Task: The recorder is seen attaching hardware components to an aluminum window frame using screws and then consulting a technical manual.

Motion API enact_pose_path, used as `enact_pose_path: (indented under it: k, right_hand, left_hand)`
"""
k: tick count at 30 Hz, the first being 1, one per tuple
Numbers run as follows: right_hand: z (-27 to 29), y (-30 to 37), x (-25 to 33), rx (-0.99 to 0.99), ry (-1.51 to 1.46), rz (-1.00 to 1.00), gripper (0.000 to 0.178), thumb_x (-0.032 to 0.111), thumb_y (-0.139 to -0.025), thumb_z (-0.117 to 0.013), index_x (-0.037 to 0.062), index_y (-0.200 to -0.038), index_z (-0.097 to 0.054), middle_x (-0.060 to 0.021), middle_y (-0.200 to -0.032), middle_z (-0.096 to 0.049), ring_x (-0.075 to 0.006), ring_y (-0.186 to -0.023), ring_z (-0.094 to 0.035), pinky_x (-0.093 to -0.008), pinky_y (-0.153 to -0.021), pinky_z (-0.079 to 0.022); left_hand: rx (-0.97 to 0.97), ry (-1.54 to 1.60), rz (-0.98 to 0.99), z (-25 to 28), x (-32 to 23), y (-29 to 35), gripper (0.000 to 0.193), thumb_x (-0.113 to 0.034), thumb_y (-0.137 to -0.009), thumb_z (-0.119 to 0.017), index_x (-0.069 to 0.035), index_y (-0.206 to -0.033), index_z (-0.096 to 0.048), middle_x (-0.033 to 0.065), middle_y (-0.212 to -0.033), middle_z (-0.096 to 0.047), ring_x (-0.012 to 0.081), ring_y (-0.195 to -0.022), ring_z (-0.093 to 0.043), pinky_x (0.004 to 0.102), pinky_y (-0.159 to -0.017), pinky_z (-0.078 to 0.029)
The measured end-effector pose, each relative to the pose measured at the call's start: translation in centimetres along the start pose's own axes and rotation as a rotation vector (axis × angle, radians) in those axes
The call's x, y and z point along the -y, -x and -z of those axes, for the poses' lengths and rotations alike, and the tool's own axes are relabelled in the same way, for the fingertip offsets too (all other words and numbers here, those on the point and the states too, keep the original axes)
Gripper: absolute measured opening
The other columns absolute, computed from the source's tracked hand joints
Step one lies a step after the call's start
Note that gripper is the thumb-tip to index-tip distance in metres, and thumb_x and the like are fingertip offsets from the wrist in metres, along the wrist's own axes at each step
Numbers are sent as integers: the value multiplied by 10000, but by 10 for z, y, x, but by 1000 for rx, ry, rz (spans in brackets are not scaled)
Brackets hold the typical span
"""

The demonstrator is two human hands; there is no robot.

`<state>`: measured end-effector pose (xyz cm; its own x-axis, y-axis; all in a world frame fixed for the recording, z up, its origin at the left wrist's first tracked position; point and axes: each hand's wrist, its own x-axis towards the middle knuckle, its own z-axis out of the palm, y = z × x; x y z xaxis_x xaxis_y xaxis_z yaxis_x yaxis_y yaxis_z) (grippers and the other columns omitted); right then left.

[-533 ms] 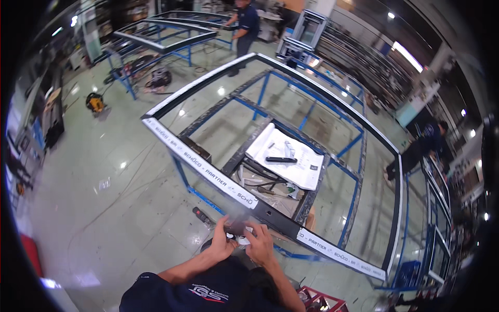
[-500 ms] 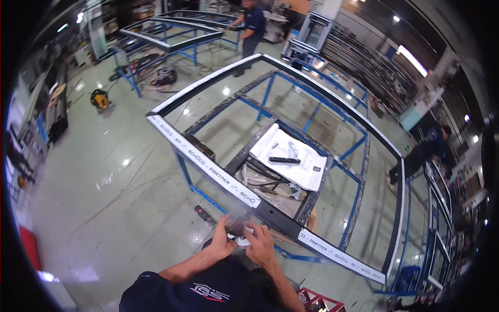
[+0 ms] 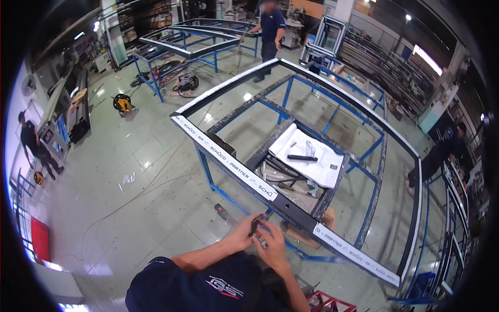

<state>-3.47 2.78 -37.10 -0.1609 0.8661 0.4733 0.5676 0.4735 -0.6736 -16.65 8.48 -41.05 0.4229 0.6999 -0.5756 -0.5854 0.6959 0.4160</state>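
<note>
Close in front of my body, my left hand (image 3: 243,234) grips a small dark part (image 3: 255,224), its exact kind too small to tell. My right hand (image 3: 271,245) is at the same part, its fingers bent around the lower end. Just beyond both hands runs the near side of a large black frame (image 3: 296,210), probably for a window or door. White printed film (image 3: 228,165) covers most of that side. Between two film strips, a bare black stretch has a small dark hole. Neither hand touches the frame.
Blue trestles (image 3: 208,171) carry the frame. Inside it, a board holds white paper (image 3: 322,169) with a black tool (image 3: 302,157) on top. A red-and-black cylinder (image 3: 222,212) stands below, left of my hands. Co-workers (image 3: 271,31) stand around; a cable reel (image 3: 122,104) sits on the floor.
My view has swung left, so the scene sits further right. Both hands remain together at the dark part, which is less blurred; a white patch under them no longer shows.
</note>
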Motion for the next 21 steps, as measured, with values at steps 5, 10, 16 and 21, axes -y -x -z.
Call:
enact_pose_path:
  k: [5,10,16,21]
  right_hand:
    - [21,4,11,-89,78,6,404,110,-740,-788,-1,-1099,-641,-207,-1222,-600,-405,-1091,-579,-458,-933,-473]
    - [21,27,-4,-64,38,-33,314,37,-776,-759,-12,-1065,-646,-197,-1123,-643,-363,-976,-625,-394,-823,-519]
    - [29,41,-10,-357,45,-344,253,47,-785,-780,-15,-1002,-666,-162,-900,-683,-302,-771,-664,-364,-685,-531]
    - [36,34,3,-340,-190,-294,243,3,-782,-774,-15,-1000,-667,-147,-1057,-653,-228,-927,-664,-315,-778,-538]
  left_hand:
    - [176,-107,91,-40,-25,27,505,-559,-988,-382,-152,-1182,-610,16,-1002,-658,145,-821,-603,309,-692,-466]
    - [415,-126,178,-2,-4,33,539,-601,-968,-370,-206,-1316,-489,66,-1232,-610,251,-1114,-588,447,-939,-458]
    - [207,-902,-594,-10,32,43,561,-115,-912,-674,-43,-1398,-403,151,-1265,-519,197,-1143,-530,356,-954,-452]
    - [311,-754,-507,-19,10,31,257,-26,-944,-602,2,-1199,-615,44,-1164,-550,89,-974,-552,222,-810,-459]
